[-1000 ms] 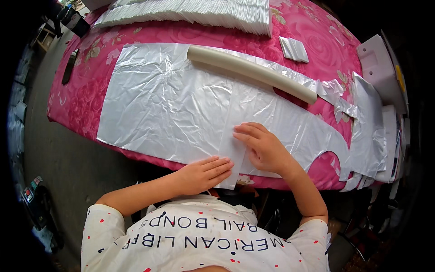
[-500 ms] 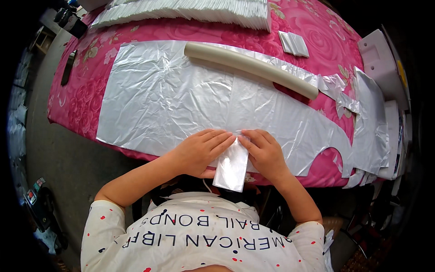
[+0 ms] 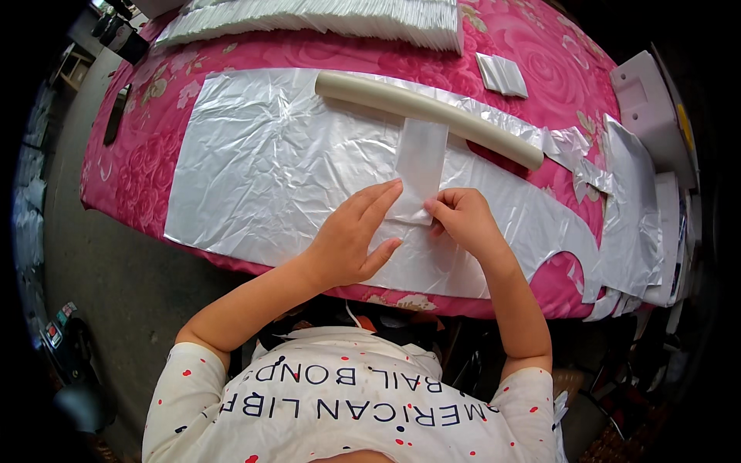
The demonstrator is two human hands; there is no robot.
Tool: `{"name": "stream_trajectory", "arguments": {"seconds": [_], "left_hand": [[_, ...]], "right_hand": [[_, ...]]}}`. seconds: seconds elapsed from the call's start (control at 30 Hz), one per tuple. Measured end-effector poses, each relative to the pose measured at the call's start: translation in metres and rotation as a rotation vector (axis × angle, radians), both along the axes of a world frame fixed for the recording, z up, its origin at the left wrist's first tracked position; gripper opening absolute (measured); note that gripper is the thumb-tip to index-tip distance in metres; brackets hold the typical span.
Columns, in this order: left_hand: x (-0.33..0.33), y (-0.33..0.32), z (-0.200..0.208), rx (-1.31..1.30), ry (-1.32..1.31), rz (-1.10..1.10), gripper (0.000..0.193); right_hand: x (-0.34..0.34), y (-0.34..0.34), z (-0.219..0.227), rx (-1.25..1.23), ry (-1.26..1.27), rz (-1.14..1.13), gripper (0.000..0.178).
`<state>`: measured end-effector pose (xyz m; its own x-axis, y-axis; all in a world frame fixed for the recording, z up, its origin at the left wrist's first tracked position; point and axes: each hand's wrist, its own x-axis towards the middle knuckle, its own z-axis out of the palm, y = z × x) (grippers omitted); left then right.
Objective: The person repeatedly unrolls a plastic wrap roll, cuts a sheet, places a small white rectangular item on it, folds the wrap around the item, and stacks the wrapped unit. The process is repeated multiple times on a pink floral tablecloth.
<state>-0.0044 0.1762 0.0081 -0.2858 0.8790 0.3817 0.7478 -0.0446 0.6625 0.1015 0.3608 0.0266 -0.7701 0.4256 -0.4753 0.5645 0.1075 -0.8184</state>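
A small folded piece of white plastic film lies over the large plastic sheets, its far end reaching close to a long pale tube. My right hand pinches its near right corner between thumb and forefinger. My left hand is open, palm down, with the thumb spread apart. Its fingertips are at the folded piece's left edge; whether they press on it I cannot tell. Beneath both hands spreads a wrinkled stack of silvery-white plastic sheets with a curved cutout at its right end.
A long row of folded white pieces stands at the back of the table, on a pink floral cloth. A small folded pile sits back right. White foam boxes and loose film are at the right. A dark narrow object lies far left.
The folded plastic piece has moved from the table's near edge away from me, onto the sheets near the tube. My left hand has opened away from it; my right hand now pinches its near corner.
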Motion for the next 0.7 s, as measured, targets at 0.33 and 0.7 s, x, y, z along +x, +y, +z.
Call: {"name": "stream_trajectory", "arguments": {"seconds": [0.33,0.7], "left_hand": [[0.028,0.005,-0.018,-0.424,0.308,-0.028,0.082],[-0.001,0.012,-0.022,-0.058,0.397,0.009,0.024]], "right_hand": [[0.007,-0.017,0.002,0.374,0.063,0.014,0.033],[0.004,0.014,-0.015,0.908,0.512,0.577,0.051]]}}
